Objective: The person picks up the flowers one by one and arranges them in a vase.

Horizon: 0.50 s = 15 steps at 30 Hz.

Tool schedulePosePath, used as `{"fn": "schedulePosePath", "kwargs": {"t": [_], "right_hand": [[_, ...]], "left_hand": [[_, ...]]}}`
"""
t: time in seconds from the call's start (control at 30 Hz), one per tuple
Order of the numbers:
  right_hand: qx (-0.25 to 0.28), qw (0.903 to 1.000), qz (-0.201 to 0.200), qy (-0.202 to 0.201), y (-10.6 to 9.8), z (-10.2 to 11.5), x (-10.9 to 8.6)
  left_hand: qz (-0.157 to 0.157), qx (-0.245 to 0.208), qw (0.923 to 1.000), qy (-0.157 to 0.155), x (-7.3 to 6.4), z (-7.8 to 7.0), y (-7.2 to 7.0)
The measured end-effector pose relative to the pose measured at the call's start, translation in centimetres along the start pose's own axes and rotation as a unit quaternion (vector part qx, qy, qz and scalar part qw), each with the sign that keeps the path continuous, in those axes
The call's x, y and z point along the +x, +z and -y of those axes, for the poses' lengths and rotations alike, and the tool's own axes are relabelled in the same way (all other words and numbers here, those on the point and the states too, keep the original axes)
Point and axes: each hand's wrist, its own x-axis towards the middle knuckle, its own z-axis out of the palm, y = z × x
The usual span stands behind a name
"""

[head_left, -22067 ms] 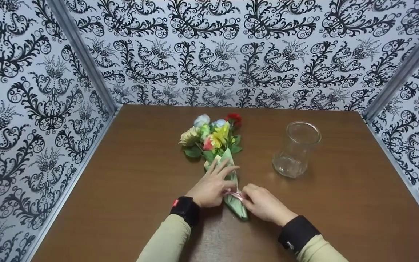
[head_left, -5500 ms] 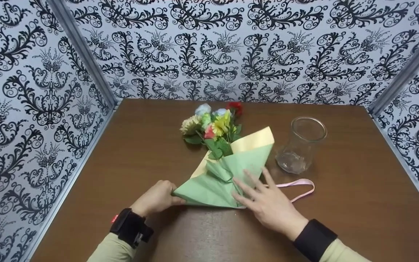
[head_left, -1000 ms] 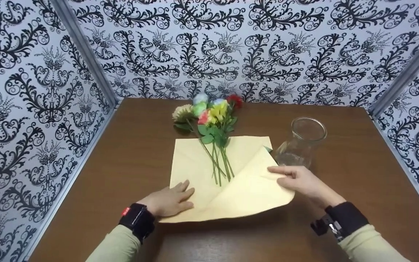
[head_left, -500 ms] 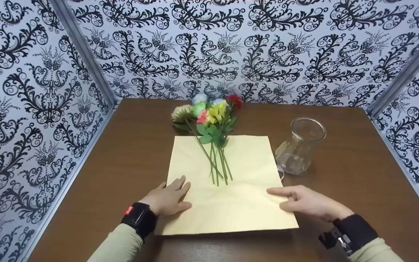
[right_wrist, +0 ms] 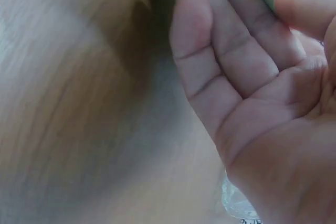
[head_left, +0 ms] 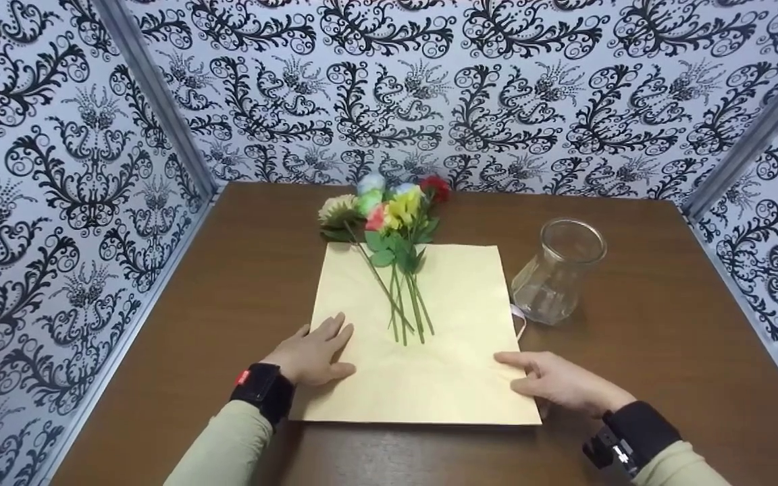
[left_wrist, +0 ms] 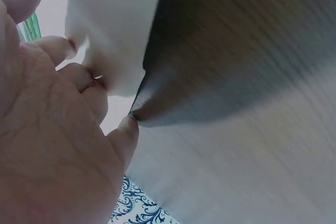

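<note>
Several artificial flowers [head_left: 402, 206] lie with bare stems on a spread sheet of wrapping paper [head_left: 456, 297], its cream side up and green underside showing in the right wrist view. My left hand [head_left: 311, 354] rests on the sheet's left front part with fingers spread; in the left wrist view its fingertips touch the paper near the edge. My right hand [head_left: 558, 381] holds the right edge near the front corner, index finger and thumb above, other fingers below it. A loop of pink ribbon [head_left: 519, 322] sticks out from under the right edge; the rest is hidden.
A clear glass vase [head_left: 554, 277] stands on the brown table [head_left: 639, 304], close to the paper's right side. Patterned walls [head_left: 389, 94] enclose the table at the back and on both sides.
The flowers, wrapped and ribbon-tied at first, now lie on opened paper. Over the last second my right hand has brought the folded right side outward and down, and the sheet has flattened.
</note>
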Motion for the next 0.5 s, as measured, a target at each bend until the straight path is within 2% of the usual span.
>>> {"fn": "schedulePosePath", "kwargs": {"t": [0.27,0.5], "right_hand": [[-0.006,0.9989,-0.030,0.035,0.6,-0.4,0.7],[-0.064,0.9959,-0.048,0.042,0.4,-0.3,1.1]], "left_hand": [[-0.013,0.016,0.9998,-0.002,1.6,0.4,0.1],[-0.024,0.016,0.9996,-0.005,2.3,0.1,-0.3]]}}
